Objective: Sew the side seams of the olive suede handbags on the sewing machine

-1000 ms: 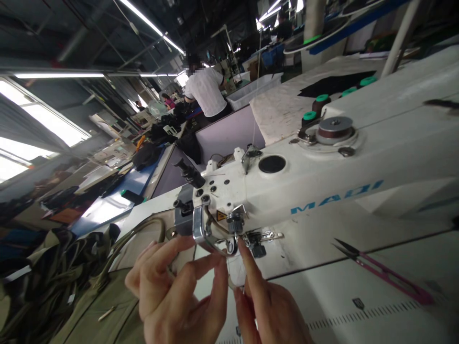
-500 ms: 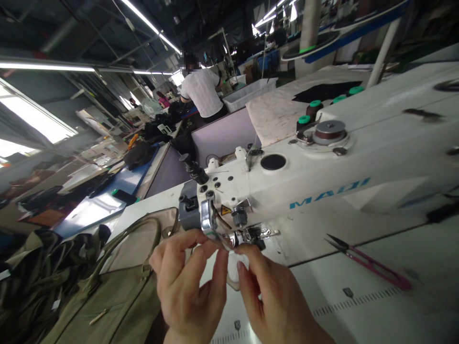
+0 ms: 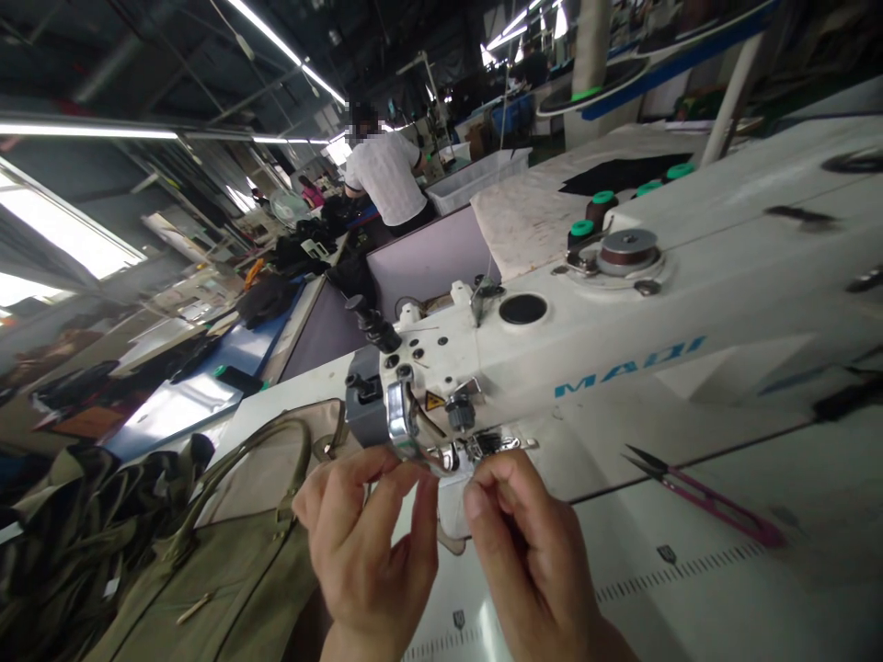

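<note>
Both hands are at the needle end of a white sewing machine (image 3: 621, 340). My left hand (image 3: 376, 542) has its thumb and forefinger pinched together just left of the presser foot; whatever lies between the tips is too small to make out. My right hand (image 3: 531, 542) makes a similar pinch, right of the needle area, and its contents cannot be made out either. Between the hands a small white piece with a tan edge (image 3: 452, 508) lies under the foot, partly hidden by the fingers. The metal thread take-up guard (image 3: 400, 414) rises above my left fingertips.
An olive bag (image 3: 207, 561) lies left of the machine, beside a heap of dark green fabric (image 3: 62, 524). Pink-handled thread snips (image 3: 717, 501) rest on the bed at right. Thread spools (image 3: 583, 234) stand behind the arm. A person in a white shirt (image 3: 390, 175) works farther back.
My right hand has moved slightly right and up, away from my left fingertips, so the gap between them has widened. My left hand has barely moved.
</note>
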`<state>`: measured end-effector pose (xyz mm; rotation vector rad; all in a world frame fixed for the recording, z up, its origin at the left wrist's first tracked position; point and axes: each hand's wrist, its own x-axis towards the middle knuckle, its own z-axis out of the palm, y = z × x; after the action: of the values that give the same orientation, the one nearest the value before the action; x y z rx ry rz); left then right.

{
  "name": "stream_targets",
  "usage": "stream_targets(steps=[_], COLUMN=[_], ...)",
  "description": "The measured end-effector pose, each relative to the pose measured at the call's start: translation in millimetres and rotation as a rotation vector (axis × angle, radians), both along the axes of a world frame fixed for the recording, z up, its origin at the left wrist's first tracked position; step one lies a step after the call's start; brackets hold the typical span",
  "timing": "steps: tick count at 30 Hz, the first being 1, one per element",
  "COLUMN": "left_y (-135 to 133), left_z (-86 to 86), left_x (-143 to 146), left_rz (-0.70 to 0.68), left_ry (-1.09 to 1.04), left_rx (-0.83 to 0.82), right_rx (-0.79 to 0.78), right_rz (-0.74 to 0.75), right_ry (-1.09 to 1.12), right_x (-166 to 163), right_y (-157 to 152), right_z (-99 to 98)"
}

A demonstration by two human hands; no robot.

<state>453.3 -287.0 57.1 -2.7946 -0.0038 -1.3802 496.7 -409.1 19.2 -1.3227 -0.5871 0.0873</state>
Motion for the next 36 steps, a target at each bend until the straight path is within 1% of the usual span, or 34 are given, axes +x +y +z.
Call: stream_targets(steps=[2, 4, 7, 9, 11, 13, 18, 22, 28, 32, 36], left_y=[-0.8, -2.5, -5.2, -5.5, -4.8, -3.8, -3.7, -3.2, -1.0, -9.3, -19.0], left_z=[-3.1, -5.0, -3.8, -0.9, 2.2, 3.9, 2.0, -1.0, -8.4, -17.5, -25.0], left_x=[-3.0, -5.1, -5.6, -3.9, -0.8, 3.0, 10.5, 9.2, -7.2, -16.6, -17.0], left_rz=[-0.003, -0.022, -0.032, -0.014, 0.019, 0.038, 0.014, 0.01, -0.067, -0.127, -0.236], left_ry=[-0.003, -0.007, -0.03, -0.058, -0.085, -0.104, -0.13, -0.121, -0.092, -0.051, -0.051], left_rx=[-0.035, -0.093, -0.149, -0.134, -0.091, -0.062, -0.063, -0.056, -0.214, -0.333, -0.449], right_rx=[-0.002, -0.04, -0.141, -0.206, -0.258, -0.295, -0.348, -0.351, -0.37, -0.41, -0.44], right_rz=[-0.015, -0.085, -0.236, -0.303, -0.33, -0.336, -0.432, -0.449, -0.473, -0.541, -0.577], right_ry=[-0.004, -0.054, -0.241, -0.355, -0.4, -0.395, -0.471, -0.51, -0.6, -0.698, -0.794], right_x=[4.2, 7.0, 9.2, 10.1, 11.2, 12.6, 14.8, 14.3, 16.1, 21.7, 27.2], right_y=[2.1, 4.2, 4.8, 2.5, -1.5, -5.6, -8.6, -6.4, -3.5, 0.8, 5.0], right_z=[3.1, 5.2, 8.6, 10.5, 11.3, 10.8, 7.5, 6.3, 4.5, 4.2, 6.4])
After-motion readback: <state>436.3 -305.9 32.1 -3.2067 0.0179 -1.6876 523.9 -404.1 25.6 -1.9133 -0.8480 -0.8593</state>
